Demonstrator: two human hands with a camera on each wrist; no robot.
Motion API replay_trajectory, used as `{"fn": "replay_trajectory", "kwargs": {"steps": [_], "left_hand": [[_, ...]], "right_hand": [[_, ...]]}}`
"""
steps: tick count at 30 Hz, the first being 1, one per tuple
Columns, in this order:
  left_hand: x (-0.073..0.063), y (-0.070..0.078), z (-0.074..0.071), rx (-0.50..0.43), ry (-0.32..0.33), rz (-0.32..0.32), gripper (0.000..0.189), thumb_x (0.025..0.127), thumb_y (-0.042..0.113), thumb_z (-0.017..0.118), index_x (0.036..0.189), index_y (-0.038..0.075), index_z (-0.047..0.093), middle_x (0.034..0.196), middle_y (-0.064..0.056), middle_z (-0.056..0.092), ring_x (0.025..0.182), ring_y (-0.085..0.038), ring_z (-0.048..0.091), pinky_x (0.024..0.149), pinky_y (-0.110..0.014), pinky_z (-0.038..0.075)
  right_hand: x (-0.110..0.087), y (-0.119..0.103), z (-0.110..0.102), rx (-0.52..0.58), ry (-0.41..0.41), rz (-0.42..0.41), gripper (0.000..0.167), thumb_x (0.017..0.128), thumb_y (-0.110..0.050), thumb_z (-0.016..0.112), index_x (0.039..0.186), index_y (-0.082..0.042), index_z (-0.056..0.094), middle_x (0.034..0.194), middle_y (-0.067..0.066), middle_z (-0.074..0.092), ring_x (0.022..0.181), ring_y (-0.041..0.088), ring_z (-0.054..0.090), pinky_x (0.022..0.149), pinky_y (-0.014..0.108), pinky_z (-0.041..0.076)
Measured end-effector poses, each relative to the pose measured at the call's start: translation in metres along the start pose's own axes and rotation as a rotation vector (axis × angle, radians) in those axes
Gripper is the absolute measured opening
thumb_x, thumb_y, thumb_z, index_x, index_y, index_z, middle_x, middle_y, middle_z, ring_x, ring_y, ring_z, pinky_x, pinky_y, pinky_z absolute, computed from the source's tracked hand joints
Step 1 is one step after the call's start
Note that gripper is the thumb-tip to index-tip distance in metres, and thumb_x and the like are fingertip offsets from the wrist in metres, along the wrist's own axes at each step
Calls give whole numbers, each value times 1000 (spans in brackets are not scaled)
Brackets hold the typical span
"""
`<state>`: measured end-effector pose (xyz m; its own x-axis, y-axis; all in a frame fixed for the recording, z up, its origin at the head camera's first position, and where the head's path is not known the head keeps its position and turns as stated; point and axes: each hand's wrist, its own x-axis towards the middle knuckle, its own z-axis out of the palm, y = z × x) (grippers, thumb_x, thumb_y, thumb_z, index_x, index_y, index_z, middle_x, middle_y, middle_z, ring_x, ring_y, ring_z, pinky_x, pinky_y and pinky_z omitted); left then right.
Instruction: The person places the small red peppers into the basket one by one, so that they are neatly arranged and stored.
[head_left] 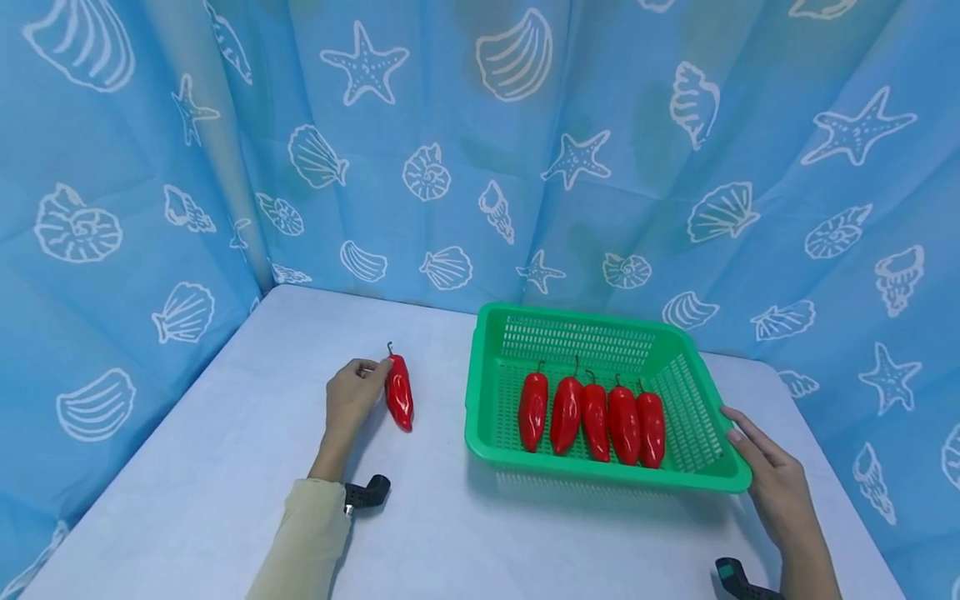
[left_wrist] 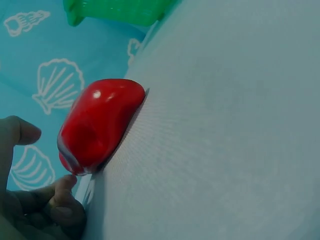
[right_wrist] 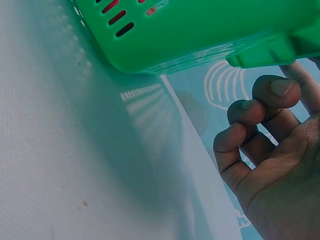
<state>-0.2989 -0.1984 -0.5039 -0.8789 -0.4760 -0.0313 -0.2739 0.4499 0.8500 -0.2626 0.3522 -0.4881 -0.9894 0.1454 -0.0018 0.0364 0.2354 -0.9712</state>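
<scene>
A glossy red chili pepper (head_left: 400, 392) with a dark curved stem lies on the white table at the left. My left hand (head_left: 356, 392) is beside its stem end, fingertips right at the pepper's upper left side. From the left wrist, the thumb (left_wrist: 25, 131) stands apart from the pepper (left_wrist: 102, 125), while the other fingers are bent low near its end. On the right, my right hand (head_left: 776, 479) touches the rim of a green plastic basket (head_left: 600, 475) with thumb and forefinger. Its other fingers (right_wrist: 255, 110) hang loosely curled below the rim.
Several red chili peppers (head_left: 566, 417) lie side by side in the basket, stems toward the back. A blue curtain (head_left: 465, 150) with white shells and starfish hangs behind and beside the white table (head_left: 442, 533). Black wrist cameras (head_left: 367, 492) sit at both wrists.
</scene>
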Motion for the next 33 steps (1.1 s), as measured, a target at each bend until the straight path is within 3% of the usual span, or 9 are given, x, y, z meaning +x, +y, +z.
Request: {"fn": "replay_trajectory", "kwargs": {"steps": [3,8,14,18,22,29,33], "left_hand": [[3,1,-2,18,-7,4,56,93,50,56,116,0,66,103,-17,67,90,-30,62,67,-34,51],[3,1,2,93,-16,6,56,92,52,58,110,-1,66,98,-17,67,84,-29,62,61,-32,50],[3,8,4,157,-46,12,52,88,48,65,105,-1,61,93,-17,65,76,-29,60,58,-31,50],[3,11,5,215,-50,5,50,85,46,69,103,0,61,91,-16,65,76,-30,62,61,-34,51],[3,14,5,261,-80,-14,52,83,45,72,105,0,63,90,-14,65,77,-29,62,63,-35,52],[2,16,1,217,-105,-38,55,84,45,72,112,-2,64,97,-17,66,83,-31,63,66,-36,53],[1,17,-3,164,-151,-50,59,85,46,68,116,-4,63,105,-19,65,89,-32,61,70,-38,54]], "right_hand": [[3,0,2,6,3,12,56,98,-44,61,149,-26,50,132,-18,54,79,5,69,65,20,54],[1,3,0,-9,10,49,57,97,-48,61,149,-29,48,154,-7,41,83,1,67,65,20,54],[1,1,1,-25,26,32,57,98,-46,61,150,-26,48,144,-11,50,80,3,68,65,20,54],[2,-2,4,-99,38,77,60,97,-52,57,151,-30,45,159,7,35,84,-2,66,67,19,54],[2,-2,6,-123,47,101,62,97,-55,55,152,-29,43,160,15,28,83,-1,67,68,19,54],[3,-1,4,-138,47,96,60,97,-55,55,151,-31,44,159,14,33,81,2,67,66,20,54],[3,-2,3,-107,34,68,59,98,-52,57,151,-30,46,159,10,33,83,1,67,67,20,54]]}}
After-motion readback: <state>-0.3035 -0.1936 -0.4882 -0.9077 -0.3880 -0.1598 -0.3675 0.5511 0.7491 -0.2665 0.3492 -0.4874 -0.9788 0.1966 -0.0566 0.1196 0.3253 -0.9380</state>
